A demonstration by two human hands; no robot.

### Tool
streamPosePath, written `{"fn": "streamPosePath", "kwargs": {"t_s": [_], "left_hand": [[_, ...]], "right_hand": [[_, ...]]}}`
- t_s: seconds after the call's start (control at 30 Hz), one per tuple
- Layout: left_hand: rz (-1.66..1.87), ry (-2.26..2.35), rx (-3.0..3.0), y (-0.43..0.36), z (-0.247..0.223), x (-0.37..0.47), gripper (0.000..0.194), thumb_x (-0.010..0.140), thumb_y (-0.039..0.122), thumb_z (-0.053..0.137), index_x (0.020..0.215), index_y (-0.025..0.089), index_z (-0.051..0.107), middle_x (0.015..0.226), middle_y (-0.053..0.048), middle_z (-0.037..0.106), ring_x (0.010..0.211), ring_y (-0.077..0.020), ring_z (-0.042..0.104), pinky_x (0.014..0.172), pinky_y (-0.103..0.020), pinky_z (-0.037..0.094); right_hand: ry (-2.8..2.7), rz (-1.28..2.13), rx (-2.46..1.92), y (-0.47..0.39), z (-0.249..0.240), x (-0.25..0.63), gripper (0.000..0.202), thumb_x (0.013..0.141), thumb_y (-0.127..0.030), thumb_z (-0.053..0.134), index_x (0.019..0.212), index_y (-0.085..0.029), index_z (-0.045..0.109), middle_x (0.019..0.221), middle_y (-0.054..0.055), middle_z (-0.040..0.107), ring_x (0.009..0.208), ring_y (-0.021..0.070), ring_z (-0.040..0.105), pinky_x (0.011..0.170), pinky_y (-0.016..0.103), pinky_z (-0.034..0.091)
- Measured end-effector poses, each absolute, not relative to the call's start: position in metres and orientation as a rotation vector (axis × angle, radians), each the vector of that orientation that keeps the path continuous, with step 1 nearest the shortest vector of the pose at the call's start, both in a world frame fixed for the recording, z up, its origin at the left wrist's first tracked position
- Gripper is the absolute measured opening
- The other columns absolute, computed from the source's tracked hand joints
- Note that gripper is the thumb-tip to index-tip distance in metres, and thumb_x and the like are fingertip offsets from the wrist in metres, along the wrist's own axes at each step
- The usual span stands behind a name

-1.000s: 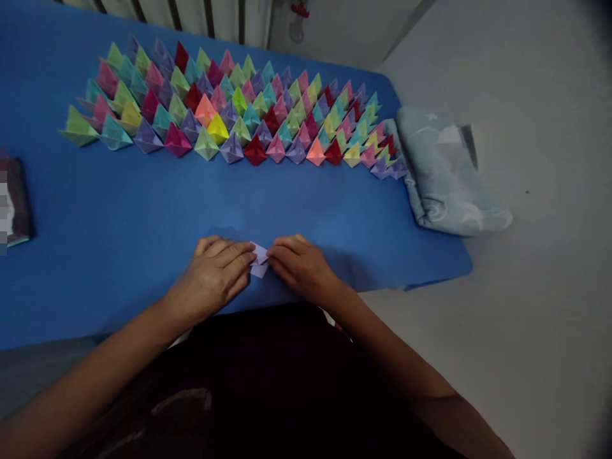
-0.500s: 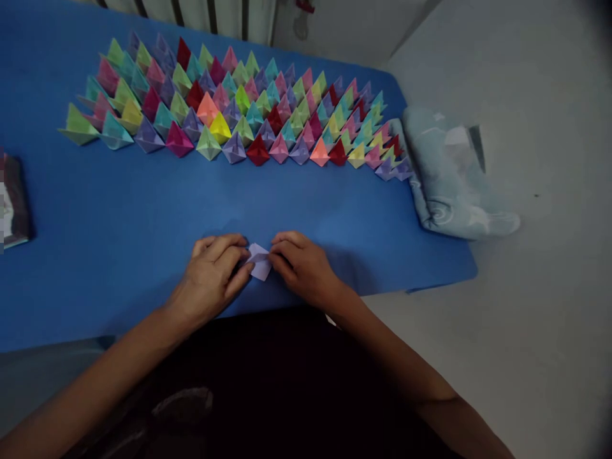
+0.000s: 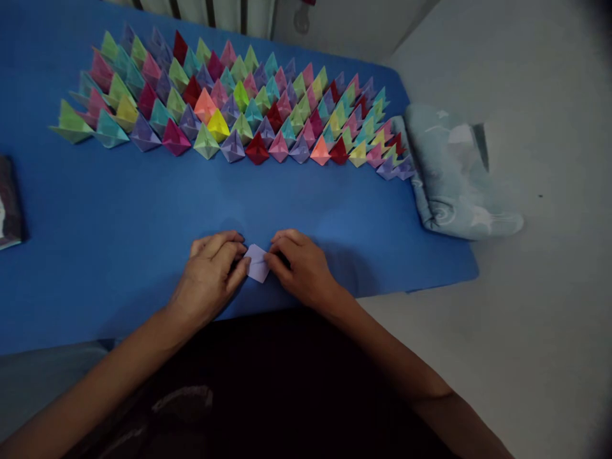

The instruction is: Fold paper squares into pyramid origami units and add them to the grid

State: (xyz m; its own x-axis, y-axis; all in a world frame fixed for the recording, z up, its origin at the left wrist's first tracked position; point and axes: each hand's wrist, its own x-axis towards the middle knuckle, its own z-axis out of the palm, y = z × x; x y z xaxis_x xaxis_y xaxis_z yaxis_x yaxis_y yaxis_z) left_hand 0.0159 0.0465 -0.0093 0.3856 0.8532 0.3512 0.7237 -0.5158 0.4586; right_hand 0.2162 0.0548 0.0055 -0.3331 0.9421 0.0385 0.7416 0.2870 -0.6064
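A small folded piece of pale lilac paper [image 3: 257, 264] lies between my two hands near the front edge of the blue table [image 3: 157, 210]. My left hand [image 3: 210, 266] is closed on the paper's left corner, thumb below and fingers bent above. On the other side, my right hand [image 3: 302, 264] pinches the right corner between thumb and fingers. The paper looks like a small diamond with a crease across its middle.
Rows of folded paper boats in several colours [image 3: 257, 150] stand along the back of the table. A folded grey-blue cloth [image 3: 449, 185] lies at the right end. A dark packet [image 3: 10, 204] sits at the left edge.
The paper has opened out flatter between my hands, its middle less shaded than before. Both hands keep their grip, with the fingers barely shifted. The view has moved slightly.
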Motion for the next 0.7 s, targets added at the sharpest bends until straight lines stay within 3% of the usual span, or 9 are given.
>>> {"fn": "streamPosePath", "kwargs": {"t_s": [0.23,0.7], "left_hand": [[0.809,1.399,2.438,0.045,-0.010,0.015,0.019,0.099,0.025,0.052,0.110,0.019,0.066,0.112,-0.010,0.070,0.105,-0.0247,0.065,0.093,-0.040,0.050],[0.691,1.366,2.639,0.044,-0.014,0.005,0.030,0.103,0.025,0.046,0.110,0.029,0.075,0.115,-0.009,0.072,0.092,-0.0229,0.064,0.089,-0.046,0.045]], "right_hand": [[-2.170,0.693,-1.555,0.055,0.006,0.215,0.011,0.094,-0.024,0.057,0.084,-0.020,0.059,0.097,0.007,0.065,0.092,0.0198,0.061,0.084,0.034,0.048],[-2.252,0.656,-1.559,0.056,0.007,0.217,0.011,0.094,-0.023,0.058,0.084,-0.020,0.059,0.101,0.007,0.065,0.098,0.0218,0.057,0.087,0.038,0.041]]}}
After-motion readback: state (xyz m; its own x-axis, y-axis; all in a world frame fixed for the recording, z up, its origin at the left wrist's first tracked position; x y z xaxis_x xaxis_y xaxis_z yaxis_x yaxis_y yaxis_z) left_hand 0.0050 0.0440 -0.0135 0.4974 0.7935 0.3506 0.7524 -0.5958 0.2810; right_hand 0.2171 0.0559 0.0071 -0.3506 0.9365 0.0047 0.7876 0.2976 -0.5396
